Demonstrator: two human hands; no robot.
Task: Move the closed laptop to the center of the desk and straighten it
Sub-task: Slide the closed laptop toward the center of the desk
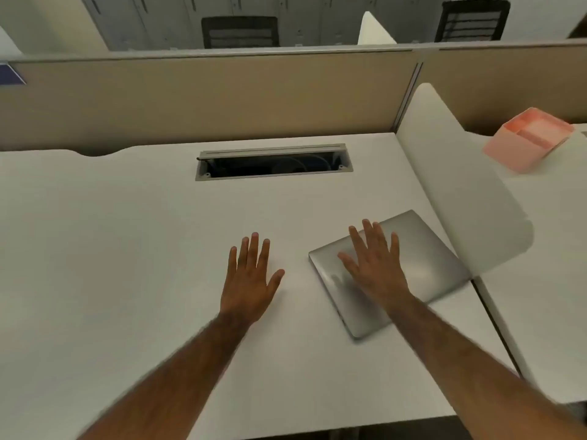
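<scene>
A closed silver laptop lies on the white desk at the right, turned at an angle, its far right corner close to the side divider. My right hand is over the laptop's lid with fingers spread; I cannot tell whether the palm touches it. My left hand is flat and open above the bare desk, just left of the laptop and apart from it.
An open cable slot is set into the desk at the back middle. A white curved side divider stands along the desk's right edge. A pink box sits on the neighbouring desk. A beige partition closes the back.
</scene>
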